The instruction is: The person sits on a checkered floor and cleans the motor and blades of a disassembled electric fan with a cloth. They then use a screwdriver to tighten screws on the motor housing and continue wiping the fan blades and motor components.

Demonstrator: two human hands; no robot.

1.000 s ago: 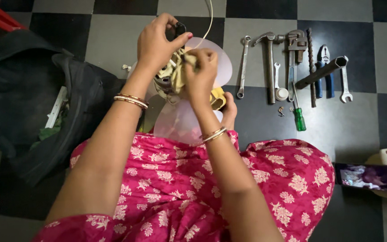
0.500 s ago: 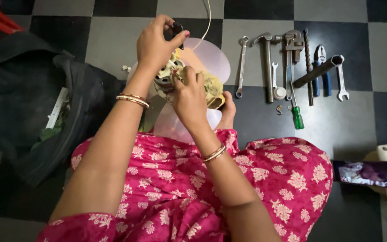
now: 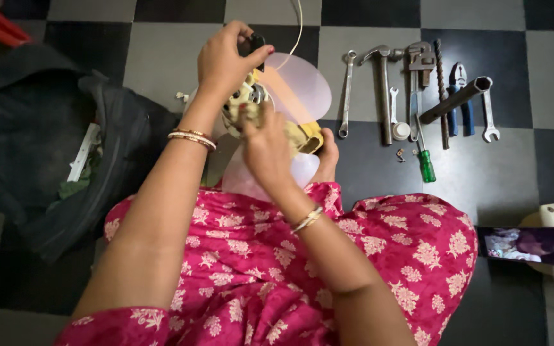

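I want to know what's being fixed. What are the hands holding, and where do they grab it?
Both hold a small fan motor. The left hand pinches a dark part at its top; the right hand grips its lower side.

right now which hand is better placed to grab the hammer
Right. The right hand is on the motor, on the side nearer the hammer lying among the tools. The left hand pinches a black part at the motor's top, farther away.

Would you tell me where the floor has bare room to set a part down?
Bare tiles lie below the green-handled screwdriver, between the pink patterned dress and the phone. The steel tool row and the black bag are crowded.
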